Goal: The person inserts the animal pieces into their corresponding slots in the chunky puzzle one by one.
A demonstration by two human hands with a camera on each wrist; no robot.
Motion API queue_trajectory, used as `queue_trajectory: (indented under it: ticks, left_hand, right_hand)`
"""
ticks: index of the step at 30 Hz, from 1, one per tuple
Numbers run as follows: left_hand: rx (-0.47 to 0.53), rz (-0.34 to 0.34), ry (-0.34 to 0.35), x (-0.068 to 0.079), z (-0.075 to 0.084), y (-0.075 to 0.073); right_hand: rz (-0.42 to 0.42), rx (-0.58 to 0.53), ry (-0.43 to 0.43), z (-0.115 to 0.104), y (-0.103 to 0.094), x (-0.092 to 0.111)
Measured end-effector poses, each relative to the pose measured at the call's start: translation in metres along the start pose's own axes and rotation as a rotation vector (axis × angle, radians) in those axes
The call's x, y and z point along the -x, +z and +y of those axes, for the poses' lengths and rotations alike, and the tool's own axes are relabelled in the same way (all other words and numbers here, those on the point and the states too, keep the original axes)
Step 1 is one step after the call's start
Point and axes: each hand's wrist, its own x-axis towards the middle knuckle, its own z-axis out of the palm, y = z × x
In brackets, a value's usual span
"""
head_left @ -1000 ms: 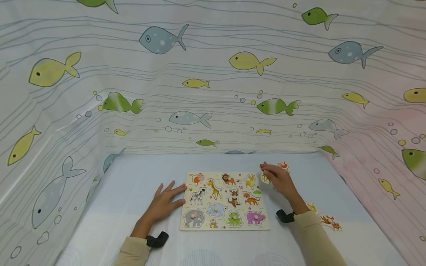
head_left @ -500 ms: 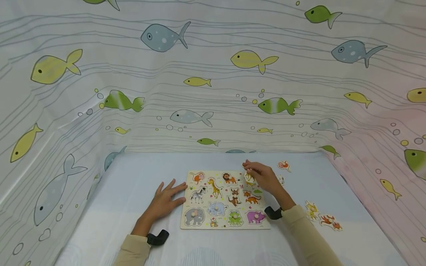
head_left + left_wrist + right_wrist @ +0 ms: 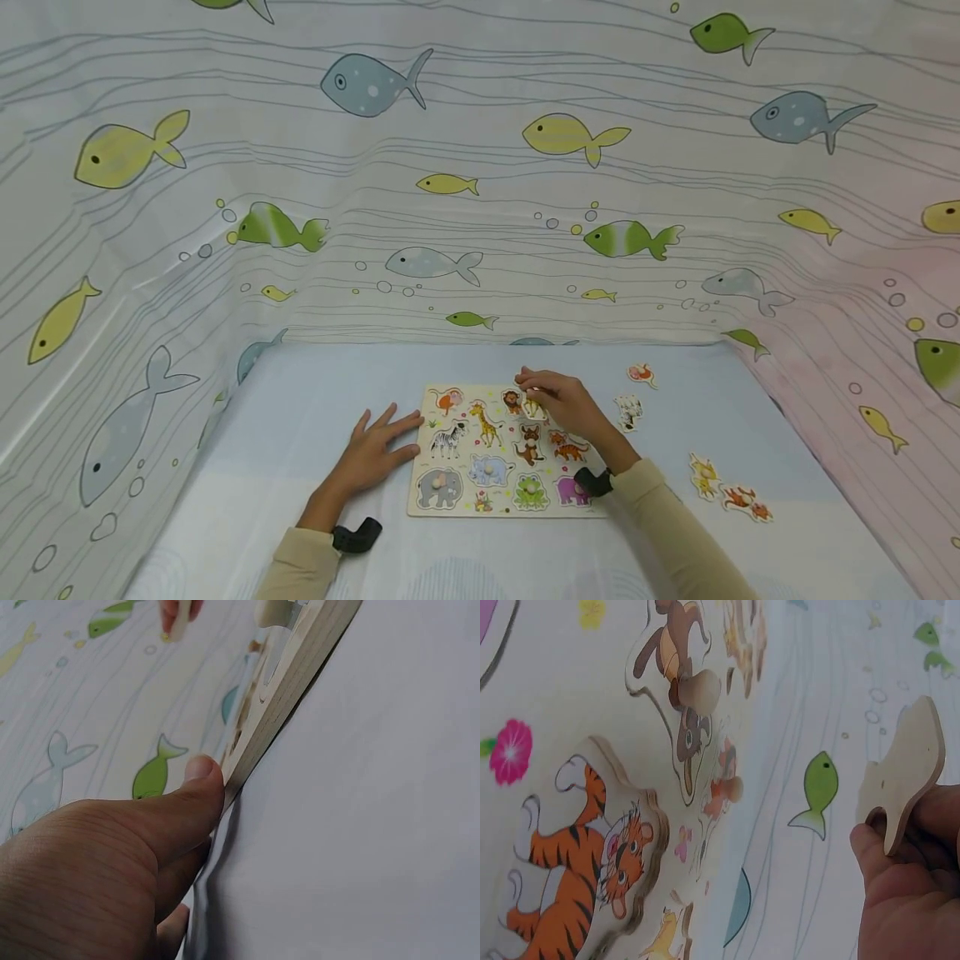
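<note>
Left hand (image 3: 371, 458): fingers spread, touching left edge of rectangular pale wooden animal-puzzle board (image 3: 480, 393); pale-blue tabletop (image 3: 322, 383) stretches left and beyond. Right hand (image 3: 562, 402): fingers pinch flat wooden puzzle piece (image 3: 911, 761), raised near board's far edge; pictured side partly hidden.

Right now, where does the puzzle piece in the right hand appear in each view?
Head: held piece just right of centre, below mid-height.
Left wrist: held piece at top, left of centre.
Right wrist: held piece at right, bare wood facing camera.
Shared landmark: puzzle board, in all three.
</note>
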Motion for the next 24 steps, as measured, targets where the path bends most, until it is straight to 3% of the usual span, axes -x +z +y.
queue_trajectory:
  ticks: [7, 14, 17, 24]
  left_hand:
    - [-0.006, 0.006, 0.016, 0.001, -0.001, 0.0]
    - [-0.007, 0.009, 0.022, 0.001, -0.002, -0.002]
    - [-0.003, 0.001, 0.014, 0.001, -0.003, -0.002]
    - [-0.002, -0.011, 0.008, -0.001, -0.003, -0.001]
  right_hand:
    - [-0.019, -0.019, -0.019, -0.029, 0.001, -0.005]
    - [-0.021, -0.119, -0.033, -0.017, 0.012, -0.01]
    - [-0.029, -0.123, -0.046, -0.023, 0.015, -0.012]
    - [-0.05, -0.078, -0.051, 0.001, 0.029, -0.016]
